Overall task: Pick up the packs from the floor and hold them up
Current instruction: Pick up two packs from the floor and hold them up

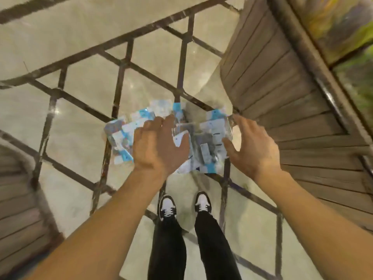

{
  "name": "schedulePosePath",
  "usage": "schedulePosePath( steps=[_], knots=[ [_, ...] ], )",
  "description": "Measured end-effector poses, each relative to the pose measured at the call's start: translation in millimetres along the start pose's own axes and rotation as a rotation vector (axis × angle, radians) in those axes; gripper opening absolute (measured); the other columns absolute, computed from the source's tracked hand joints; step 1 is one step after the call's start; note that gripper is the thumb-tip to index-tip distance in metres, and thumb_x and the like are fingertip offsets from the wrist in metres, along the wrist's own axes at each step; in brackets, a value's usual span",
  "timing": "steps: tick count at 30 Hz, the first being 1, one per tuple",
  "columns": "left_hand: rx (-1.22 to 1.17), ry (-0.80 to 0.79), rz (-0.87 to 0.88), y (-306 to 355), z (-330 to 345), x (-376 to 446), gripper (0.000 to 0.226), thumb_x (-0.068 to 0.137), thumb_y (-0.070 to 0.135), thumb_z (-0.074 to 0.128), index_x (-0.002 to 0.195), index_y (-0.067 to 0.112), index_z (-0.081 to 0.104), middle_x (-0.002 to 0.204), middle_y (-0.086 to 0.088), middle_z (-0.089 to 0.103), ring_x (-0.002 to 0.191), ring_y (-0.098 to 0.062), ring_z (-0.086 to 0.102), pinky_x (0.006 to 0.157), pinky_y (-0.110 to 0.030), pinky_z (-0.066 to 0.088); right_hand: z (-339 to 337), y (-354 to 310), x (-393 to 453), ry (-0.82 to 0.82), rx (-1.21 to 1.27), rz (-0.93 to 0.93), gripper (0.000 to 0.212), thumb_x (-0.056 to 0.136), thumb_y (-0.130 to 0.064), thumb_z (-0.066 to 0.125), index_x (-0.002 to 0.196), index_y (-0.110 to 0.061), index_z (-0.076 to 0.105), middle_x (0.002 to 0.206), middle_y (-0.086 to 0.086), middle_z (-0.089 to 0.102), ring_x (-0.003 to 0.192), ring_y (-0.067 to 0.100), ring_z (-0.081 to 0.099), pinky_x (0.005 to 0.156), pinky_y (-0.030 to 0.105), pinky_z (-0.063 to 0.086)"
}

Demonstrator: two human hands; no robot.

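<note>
Head view looked almost straight down past two bare forearms to the packs, a loose bundle of blue-and-white items in clear, crinkled wrap, lying across the pale tiled floor just beyond the person's black-and-white shoes. Motion blur made it hard to say whether the bundle still rested on the tiles or was already a little off them. The left hand lay over the left-middle of the bundle with its fingers spread and the thumb angled out to the right, palm down; whether the fingertips had closed on the wrap could not be told. The right hand stood at the right edge, fingers loosely curved and thumb splayed toward the bundle, its far fingertips touching or nearly touching the wrap's corner, with no firm pinch visible. Setting one hand at each side seemed sensible, since a soft, wide bundle would sag or spill if lifted from one end. Its long axis ran left to right across the scene, slightly tilted, with the left end nearer and the right end a little farther, close to the foot of a slatted wooden panel. No clear front or top of the packs could be made out.
</note>
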State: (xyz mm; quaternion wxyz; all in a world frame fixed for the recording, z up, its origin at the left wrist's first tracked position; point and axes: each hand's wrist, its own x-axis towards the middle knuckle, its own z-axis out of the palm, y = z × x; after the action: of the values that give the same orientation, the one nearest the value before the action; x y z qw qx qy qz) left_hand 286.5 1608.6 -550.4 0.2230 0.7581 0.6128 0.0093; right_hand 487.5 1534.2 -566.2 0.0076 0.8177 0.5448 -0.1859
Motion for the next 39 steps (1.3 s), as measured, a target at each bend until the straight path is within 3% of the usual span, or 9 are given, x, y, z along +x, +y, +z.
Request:
schedulePosePath(
  steps=[4, 10, 18, 23, 27, 31, 33, 36, 39],
  knots=[
    [-0.015, -0.035, -0.055, -45.4, 130.8, 25.1, 0.059, 0.085, 0.051, 0.054, 0.126, 0.011, 0.070, 0.106, -0.017, 0.074, 0.101, -0.042, 0.067, 0.086, -0.049, 0.052, 125.3, 26.5, 53.5, -0.137, -0.065, -0.025, 0.064, 0.101, -0.051, 0.051, 0.157, -0.026, 0.033, 0.147, 0.006, 0.053, 0.126, 0.032, 0.055, 0.092, 0.047, 0.052],
    [0.063, -0.239, -0.192, -118.4, 304.3, 58.9, 0.058, 0.094, 0.055, 0.051, 0.141, 0.020, 0.055, 0.129, -0.012, 0.065, 0.121, -0.038, 0.056, 0.101, -0.048, 0.043, 306.2, 61.8, 123.2, -0.236, -0.115, 0.031, 0.060, 0.101, -0.053, 0.050, 0.152, -0.030, 0.028, 0.144, 0.006, 0.053, 0.129, 0.032, 0.054, 0.097, 0.050, 0.050],
    [0.004, -0.240, -0.293, -170.1, 477.5, 97.4, 0.062, 0.098, 0.052, 0.052, 0.144, 0.012, 0.045, 0.133, -0.016, 0.062, 0.122, -0.040, 0.056, 0.097, -0.047, 0.045, 460.1, 110.7, 168.7, -0.262, -0.159, 0.181, 0.070, 0.100, -0.058, 0.051, 0.158, -0.027, 0.027, 0.153, 0.012, 0.035, 0.137, 0.037, 0.042, 0.097, 0.053, 0.051],
    [-0.229, -0.096, -0.413, -165.7, 522.1, 95.5, 0.071, 0.096, 0.039, 0.062, 0.149, 0.009, 0.027, 0.139, -0.017, 0.048, 0.116, -0.041, 0.056, 0.083, -0.046, 0.047, 506.0, 122.1, 166.1, -0.099, -0.035, 0.230, 0.070, 0.096, -0.048, 0.067, 0.156, -0.035, 0.034, 0.156, 0.017, 0.029, 0.133, 0.042, 0.038, 0.091, 0.052, 0.053],
    [-0.548, 0.060, -0.629, -151.5, 538.0, 94.4, 0.070, 0.091, 0.025, 0.075, 0.140, 0.007, 0.027, 0.140, -0.016, 0.049, 0.110, -0.038, 0.058, 0.081, -0.030, 0.038, 523.0, 118.3, 167.6, 0.022, 0.109, 0.360, 0.097, 0.085, -0.028, 0.084, 0.160, -0.030, 0.023, 0.154, 0.020, 0.028, 0.122, 0.045, 0.044, 0.093, 0.050, 0.047],
    [-0.762, 0.087, -0.855, -154.0, 542.4, 99.9, 0.071, 0.079, 0.033, 0.088, 0.127, 0.009, 0.042, 0.119, -0.002, 0.061, 0.104, -0.027, 0.064, 0.093, -0.041, 0.054, 524.8, 117.6, 173.5, 0.032, 0.404, 0.671, 0.088, 0.074, -0.028, 0.093, 0.142, -0.010, 0.040, 0.136, 0.020, 0.055, 0.121, 0.044, 0.057, 0.099, 0.049, 0.051],
    [-0.822, 0.027, -0.843, -158.8, 545.3, 101.0, 0.059, 0.073, 0.044, 0.090, 0.112, 0.012, 0.060, 0.109, 0.000, 0.069, 0.100, -0.023, 0.069, 0.091, -0.044, 0.058, 525.3, 116.9, 172.5, -0.049, 0.405, 0.677, 0.068, 0.079, -0.038, 0.089, 0.128, -0.009, 0.053, 0.125, 0.016, 0.066, 0.115, 0.039, 0.064, 0.097, 0.047, 0.054],
    [-0.801, -0.033, -0.715, -155.9, 540.2, 105.4, 0.062, 0.057, 0.063, 0.085, 0.095, 0.018, 0.062, 0.105, -0.003, 0.070, 0.092, -0.022, 0.069, 0.085, -0.046, 0.059, 524.1, 113.3, 168.5, -0.056, 0.397, 0.581, 0.060, 0.086, -0.058, 0.074, 0.121, -0.014, 0.055, 0.114, 0.013, 0.069, 0.108, 0.038, 0.065, 0.094, 0.050, 0.055],
    [-0.862, -0.041, -0.664, -151.5, 534.8, 111.2, 0.046, 0.073, 0.046, 0.087, 0.103, 0.021, 0.061, 0.107, 0.005, 0.068, 0.093, -0.013, 0.067, 0.091, -0.039, 0.057, 519.9, 108.3, 170.3, -0.030, 0.405, 0.586, 0.058, 0.094, -0.061, 0.064, 0.123, -0.012, 0.050, 0.114, 0.015, 0.069, 0.108, 0.041, 0.065, 0.091, 0.050, 0.054]
  ],
)
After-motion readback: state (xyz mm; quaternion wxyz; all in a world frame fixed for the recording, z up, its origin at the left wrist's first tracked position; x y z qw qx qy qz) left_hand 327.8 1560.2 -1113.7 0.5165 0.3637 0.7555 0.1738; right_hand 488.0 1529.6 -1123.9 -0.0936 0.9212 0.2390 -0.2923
